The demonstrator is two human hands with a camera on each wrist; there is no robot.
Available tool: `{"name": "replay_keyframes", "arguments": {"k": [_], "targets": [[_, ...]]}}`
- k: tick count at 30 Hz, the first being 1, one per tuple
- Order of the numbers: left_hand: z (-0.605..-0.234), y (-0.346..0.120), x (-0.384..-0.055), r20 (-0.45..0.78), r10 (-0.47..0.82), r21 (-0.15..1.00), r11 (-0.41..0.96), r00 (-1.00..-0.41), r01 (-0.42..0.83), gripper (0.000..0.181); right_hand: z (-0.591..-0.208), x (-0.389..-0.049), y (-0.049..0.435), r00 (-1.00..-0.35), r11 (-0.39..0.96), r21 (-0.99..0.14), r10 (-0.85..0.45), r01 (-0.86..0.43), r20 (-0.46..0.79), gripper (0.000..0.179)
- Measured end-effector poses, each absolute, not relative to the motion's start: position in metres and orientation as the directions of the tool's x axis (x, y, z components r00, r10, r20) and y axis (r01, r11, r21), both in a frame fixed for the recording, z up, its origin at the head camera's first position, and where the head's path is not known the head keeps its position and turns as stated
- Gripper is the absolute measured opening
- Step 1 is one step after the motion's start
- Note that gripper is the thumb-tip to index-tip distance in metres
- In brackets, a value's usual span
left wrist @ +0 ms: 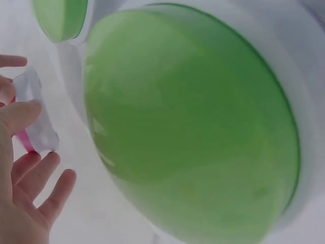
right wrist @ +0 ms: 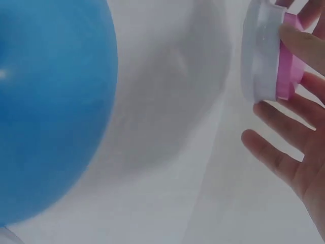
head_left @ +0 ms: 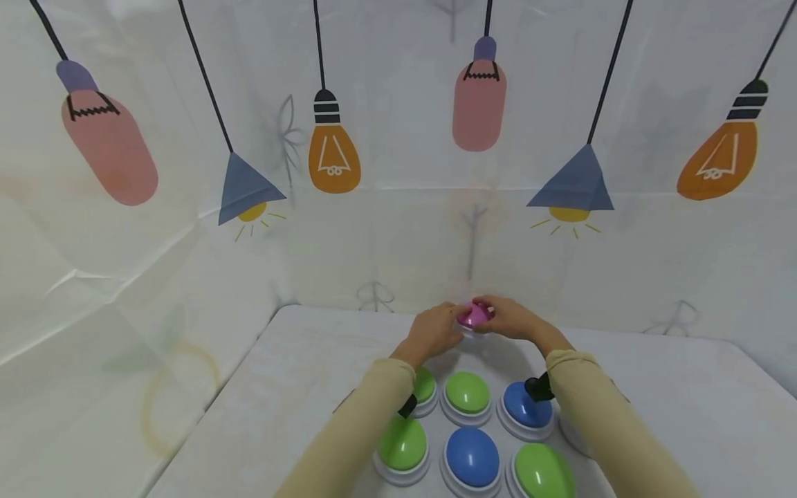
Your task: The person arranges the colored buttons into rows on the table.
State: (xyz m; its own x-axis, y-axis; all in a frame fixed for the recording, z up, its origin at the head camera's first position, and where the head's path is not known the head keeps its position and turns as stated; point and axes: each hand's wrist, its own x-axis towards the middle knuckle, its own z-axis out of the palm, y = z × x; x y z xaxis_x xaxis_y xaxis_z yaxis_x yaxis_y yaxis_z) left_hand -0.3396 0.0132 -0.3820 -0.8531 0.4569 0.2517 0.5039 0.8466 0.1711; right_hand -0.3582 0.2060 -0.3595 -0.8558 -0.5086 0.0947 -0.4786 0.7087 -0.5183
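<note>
Both hands hold a small pink-topped device with a white base [head_left: 474, 315], beyond the rows of domed buttons near the back of the table. It looks like a pink push button. My left hand [head_left: 436, 328] grips it from the left, its thumb lying against the white base [left wrist: 38, 114] in the left wrist view. From the right, my right hand [head_left: 513, 318] pinches it between thumb and fingers. In the right wrist view the pink part [right wrist: 290, 63] faces the palm and the white base faces away. Some fingertips of both hands extend past it.
Several larger domed buttons on white bases stand nearer the body, among them a green button [head_left: 467, 393], a blue button [head_left: 472, 456] and another blue one [head_left: 529, 404] beneath the right wrist. A white wall sheet [head_left: 398, 242] printed with lamps rises behind the white table [head_left: 299, 360].
</note>
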Motion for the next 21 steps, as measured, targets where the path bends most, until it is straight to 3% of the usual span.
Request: {"name": "replay_keyframes", "arguments": {"k": [7,13,21], "targets": [[-0.38,0.01,-0.335,0.331,0.479,0.086,0.843,-0.813,0.531,0.056,-0.354,-0.352,0.208,-0.854,0.697,-0.537,-0.512,-0.475,0.091,0.056],[-0.384,0.01,-0.329,0.404,0.503,-0.017,0.84,-0.764,0.543,0.053,-0.351,-0.343,0.21,-0.838,0.696,-0.496,-0.528,-0.519,0.136,0.058],[-0.381,0.011,-0.319,0.481,0.545,-0.066,0.804,-0.687,0.591,0.05,-0.342,-0.322,0.218,-0.84,0.715,-0.45,-0.508,-0.534,0.191,0.059]]}}
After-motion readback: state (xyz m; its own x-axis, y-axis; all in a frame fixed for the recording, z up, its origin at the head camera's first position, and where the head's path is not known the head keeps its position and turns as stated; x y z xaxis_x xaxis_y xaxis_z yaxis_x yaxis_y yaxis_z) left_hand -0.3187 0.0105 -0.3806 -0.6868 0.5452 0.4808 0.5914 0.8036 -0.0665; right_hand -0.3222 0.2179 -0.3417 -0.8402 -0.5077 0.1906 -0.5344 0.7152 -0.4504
